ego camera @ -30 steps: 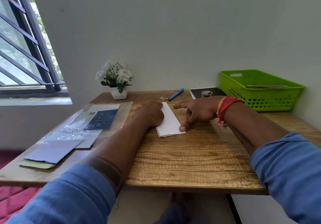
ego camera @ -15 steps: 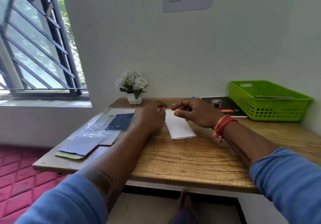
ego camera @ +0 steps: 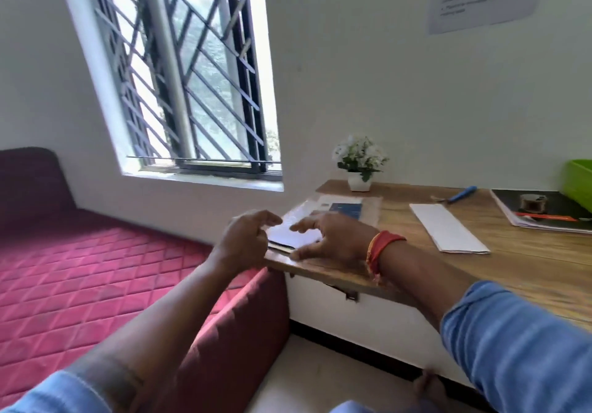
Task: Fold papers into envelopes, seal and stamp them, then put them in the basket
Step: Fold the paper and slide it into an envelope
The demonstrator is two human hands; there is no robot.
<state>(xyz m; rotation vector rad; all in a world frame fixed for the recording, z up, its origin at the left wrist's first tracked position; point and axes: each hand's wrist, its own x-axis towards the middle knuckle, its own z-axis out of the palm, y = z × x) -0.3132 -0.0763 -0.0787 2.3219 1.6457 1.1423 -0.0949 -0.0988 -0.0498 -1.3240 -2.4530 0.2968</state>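
Note:
The folded white paper lies flat on the wooden table, away from both hands. A stack of pale envelopes sits at the table's left end. My left hand hovers at the stack's left edge with fingers apart. My right hand, a red thread band on its wrist, is spread over the stack's right side, thumb at the table edge and forefinger above the top envelope. Neither hand has lifted anything. Only a corner of the green basket shows at the far right.
A clear plastic sleeve with a blue card lies behind the envelopes. A potted white flower, a blue pen and a dark book with a small stamp stand at the back. A red mattress lies left of the table.
Both hands left the folded paper and moved left to the envelope stack. My head turned left, so the basket slid to the frame's edge.

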